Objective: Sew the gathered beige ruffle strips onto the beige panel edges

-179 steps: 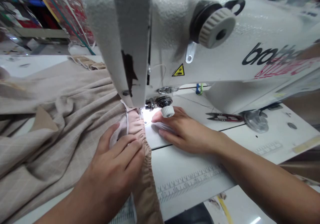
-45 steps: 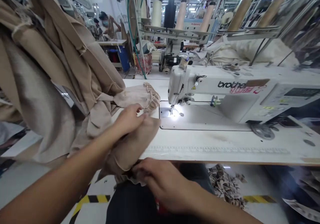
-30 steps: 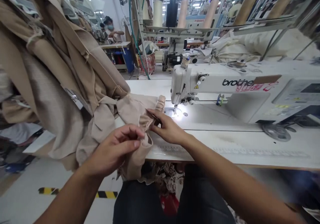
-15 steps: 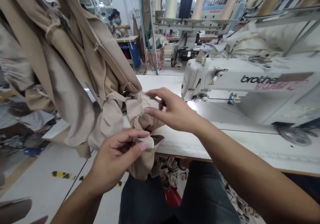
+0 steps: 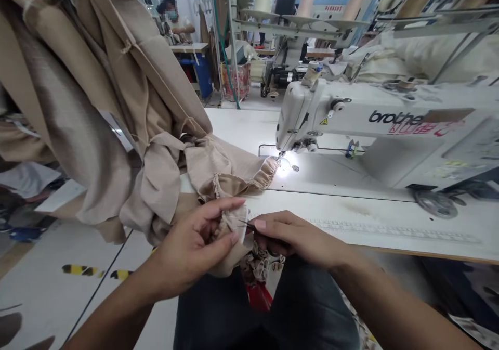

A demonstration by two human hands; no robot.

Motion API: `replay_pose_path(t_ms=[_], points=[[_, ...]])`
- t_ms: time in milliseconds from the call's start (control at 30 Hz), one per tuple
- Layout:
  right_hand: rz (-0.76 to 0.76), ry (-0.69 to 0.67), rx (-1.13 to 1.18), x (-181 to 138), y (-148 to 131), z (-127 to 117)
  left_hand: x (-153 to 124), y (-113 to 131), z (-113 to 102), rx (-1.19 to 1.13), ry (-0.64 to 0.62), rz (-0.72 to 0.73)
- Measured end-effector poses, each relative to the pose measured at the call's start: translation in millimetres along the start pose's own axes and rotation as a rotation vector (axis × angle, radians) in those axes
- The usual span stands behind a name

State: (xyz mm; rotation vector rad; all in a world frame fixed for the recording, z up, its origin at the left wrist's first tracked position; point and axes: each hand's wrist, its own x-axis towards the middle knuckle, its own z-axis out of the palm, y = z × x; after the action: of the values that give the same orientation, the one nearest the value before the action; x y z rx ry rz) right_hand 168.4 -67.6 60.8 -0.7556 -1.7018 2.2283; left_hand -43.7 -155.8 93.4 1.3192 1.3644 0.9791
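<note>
My left hand (image 5: 198, 243) is closed in a pinch on the edge of a beige garment (image 5: 230, 176) with a gathered, elastic-like band. The garment lies over the front left corner of the sewing table (image 5: 351, 217) and hangs down to my lap. Thumb to thumb with the left, my right hand (image 5: 298, 235) is closed on a thin dark thread clipper (image 5: 247, 225). The clipper's tip touches the pinched fabric edge. Both hands are just below the table's front edge.
A white Brother sewing machine (image 5: 374, 124) stands on the table, its lamp lighting the needle plate (image 5: 284, 165). A big bundle of beige garments (image 5: 78, 95) hangs at the left. Fabric scraps (image 5: 261, 267) lie by my lap. Another person (image 5: 171, 17) sits far back.
My right hand came down from above the garment to the table's front edge and met my left hand. The clipper tip now rests at the fabric that the left hand pinches.
</note>
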Motion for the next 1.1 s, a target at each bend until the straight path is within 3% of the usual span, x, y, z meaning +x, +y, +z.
replay_pose_path(t_ms=[300,467,733,1100], points=[[0.034,-0.041,0.146,5.6,4.1,5.2,2.0,-3.2,-0.7,0.042,-0.106,-0.021],[0.062,0.012,0.190,7.3,10.9,8.4,2.3,-9.1,0.0,-0.059,-0.144,-0.103],[0.065,0.014,0.233,-0.4,25.4,2.7,2.9,-13.9,1.9,-0.180,-0.139,-0.106],[0.063,-0.063,0.252,9.8,15.1,6.5,8.6,-4.9,7.3,-0.162,-0.278,-0.142]])
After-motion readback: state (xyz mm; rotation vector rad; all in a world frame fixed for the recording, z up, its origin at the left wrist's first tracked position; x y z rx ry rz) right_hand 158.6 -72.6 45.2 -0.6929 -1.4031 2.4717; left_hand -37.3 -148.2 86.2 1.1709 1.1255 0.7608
